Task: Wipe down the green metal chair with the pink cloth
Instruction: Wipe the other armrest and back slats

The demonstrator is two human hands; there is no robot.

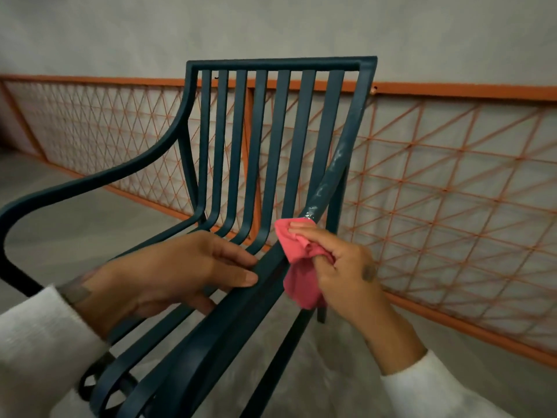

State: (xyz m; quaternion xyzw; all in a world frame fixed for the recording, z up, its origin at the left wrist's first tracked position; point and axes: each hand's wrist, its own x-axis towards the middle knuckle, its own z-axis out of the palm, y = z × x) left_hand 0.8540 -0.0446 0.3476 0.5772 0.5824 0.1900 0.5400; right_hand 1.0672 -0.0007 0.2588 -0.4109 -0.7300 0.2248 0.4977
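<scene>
The dark green metal chair (280, 140) with a slatted back and curved armrests fills the middle of the view. My right hand (340, 267) grips the bunched pink cloth (297, 267) and presses it against the chair's right armrest rail, just below a stretch with pale wet streaks. My left hand (193, 273) rests on the same rail a little lower, thumb and fingers lying straight along the inner side of the bar. Part of the cloth hangs down beside the rail.
An orange metal lattice railing (452, 188) runs behind the chair along a grey wall. Grey floor lies under and around the chair. Both of my arms wear white sleeves.
</scene>
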